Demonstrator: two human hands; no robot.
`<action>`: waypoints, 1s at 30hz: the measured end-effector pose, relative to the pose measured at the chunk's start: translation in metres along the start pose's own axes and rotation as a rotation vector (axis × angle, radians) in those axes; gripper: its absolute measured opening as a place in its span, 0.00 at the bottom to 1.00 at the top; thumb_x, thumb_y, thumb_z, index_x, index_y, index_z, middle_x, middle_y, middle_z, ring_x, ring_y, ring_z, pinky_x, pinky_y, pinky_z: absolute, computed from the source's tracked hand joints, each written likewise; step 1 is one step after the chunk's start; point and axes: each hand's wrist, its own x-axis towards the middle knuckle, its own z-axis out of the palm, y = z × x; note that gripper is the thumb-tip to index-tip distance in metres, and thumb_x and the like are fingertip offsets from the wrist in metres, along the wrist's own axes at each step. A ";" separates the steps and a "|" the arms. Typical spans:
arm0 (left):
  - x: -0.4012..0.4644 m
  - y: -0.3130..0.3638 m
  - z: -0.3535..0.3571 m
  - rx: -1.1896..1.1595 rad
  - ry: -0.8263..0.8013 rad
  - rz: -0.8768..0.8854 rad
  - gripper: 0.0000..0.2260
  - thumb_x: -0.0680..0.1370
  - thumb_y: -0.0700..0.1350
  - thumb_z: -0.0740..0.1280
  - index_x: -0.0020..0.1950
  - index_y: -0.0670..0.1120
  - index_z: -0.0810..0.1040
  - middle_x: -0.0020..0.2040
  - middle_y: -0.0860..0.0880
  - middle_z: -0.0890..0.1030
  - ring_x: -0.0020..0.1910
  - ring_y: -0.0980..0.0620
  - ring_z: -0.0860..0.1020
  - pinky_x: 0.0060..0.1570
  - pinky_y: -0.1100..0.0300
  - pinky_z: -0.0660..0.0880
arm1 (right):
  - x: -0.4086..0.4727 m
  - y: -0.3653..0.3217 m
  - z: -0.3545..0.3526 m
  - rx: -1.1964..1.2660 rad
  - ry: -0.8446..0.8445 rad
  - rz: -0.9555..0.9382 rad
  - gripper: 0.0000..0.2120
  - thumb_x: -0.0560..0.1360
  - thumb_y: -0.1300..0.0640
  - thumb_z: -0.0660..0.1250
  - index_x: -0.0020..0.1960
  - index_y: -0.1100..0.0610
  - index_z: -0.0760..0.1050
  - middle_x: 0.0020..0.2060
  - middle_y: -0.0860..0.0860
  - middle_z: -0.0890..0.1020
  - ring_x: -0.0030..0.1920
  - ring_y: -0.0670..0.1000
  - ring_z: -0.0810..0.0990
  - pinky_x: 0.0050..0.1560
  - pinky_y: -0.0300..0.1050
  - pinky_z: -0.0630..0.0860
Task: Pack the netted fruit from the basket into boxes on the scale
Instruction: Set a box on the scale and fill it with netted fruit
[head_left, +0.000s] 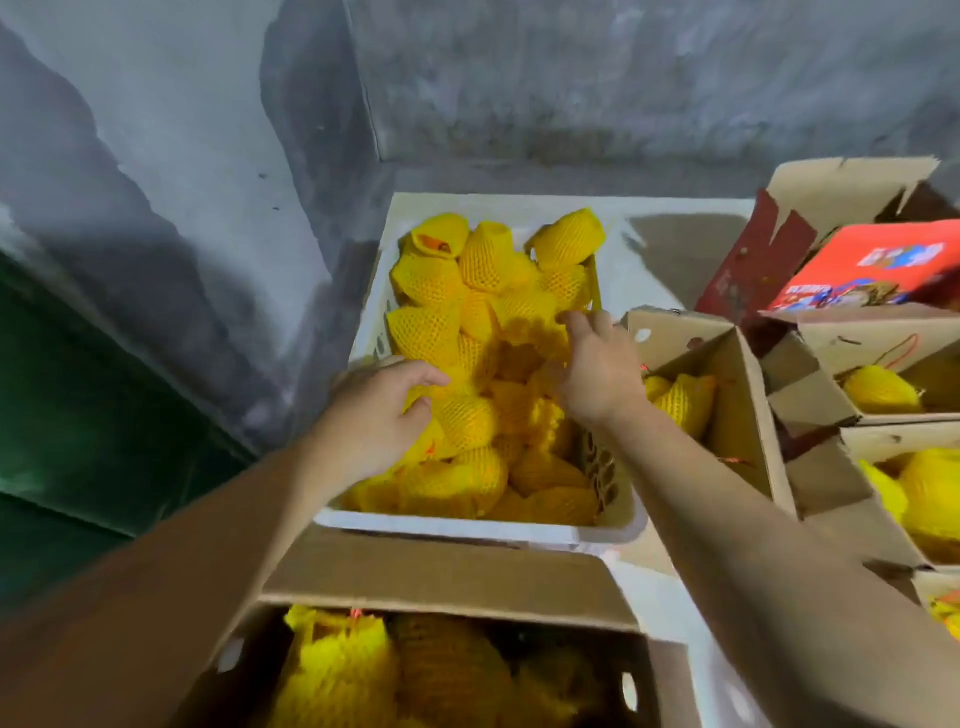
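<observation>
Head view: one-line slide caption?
Both hands reach into white plastic basket of yellow foam-netted fruit, brown cardboard boxes around.

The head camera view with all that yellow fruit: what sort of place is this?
Probably a fruit packing room or storeroom. A white basket is heaped with fruit in yellow foam nets, open cardboard boxes around it are partly filled, and the wall behind is bare, stained concrete.

One white basket (467, 527), two hands, five open cardboard boxes, many netted fruit (426, 327).
</observation>
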 end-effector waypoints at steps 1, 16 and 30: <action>0.018 -0.006 0.005 0.099 -0.015 0.031 0.14 0.83 0.43 0.68 0.67 0.53 0.82 0.62 0.52 0.80 0.63 0.43 0.78 0.64 0.46 0.72 | 0.019 0.005 0.009 -0.102 -0.025 -0.015 0.30 0.78 0.49 0.67 0.77 0.55 0.64 0.72 0.59 0.69 0.72 0.64 0.67 0.70 0.59 0.66; 0.146 -0.047 0.049 0.774 -0.002 0.006 0.37 0.69 0.54 0.79 0.72 0.49 0.67 0.65 0.40 0.69 0.54 0.34 0.77 0.50 0.42 0.77 | 0.087 0.010 0.092 -0.253 0.078 -0.220 0.34 0.77 0.49 0.66 0.79 0.50 0.55 0.75 0.54 0.64 0.68 0.62 0.66 0.64 0.57 0.62; 0.093 -0.020 0.041 0.311 0.159 -0.020 0.39 0.61 0.54 0.82 0.68 0.45 0.71 0.61 0.41 0.67 0.54 0.34 0.76 0.45 0.51 0.74 | 0.064 -0.001 0.064 0.460 0.103 -0.162 0.38 0.70 0.38 0.77 0.72 0.52 0.66 0.60 0.54 0.81 0.61 0.61 0.79 0.57 0.55 0.73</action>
